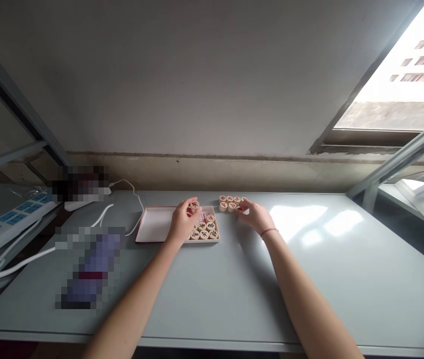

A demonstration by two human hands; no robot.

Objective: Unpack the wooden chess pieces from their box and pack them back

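As the head camera looks down, the left hand (182, 223) pinches a round game piece (194, 205) above a shallow box (155, 225), whose long side runs left to right. On the surface (212, 289), two short rows of pieces (231, 206) lie between the hands, just beyond the box's right end. Nearer them, the right hand (255, 217) pinches an end piece (240, 209).

right hand (256, 217): bare | right wrist (270, 238): thin reddish cord bracelet (269, 230) | left hand (182, 222): bare | forearms (142, 291): bare
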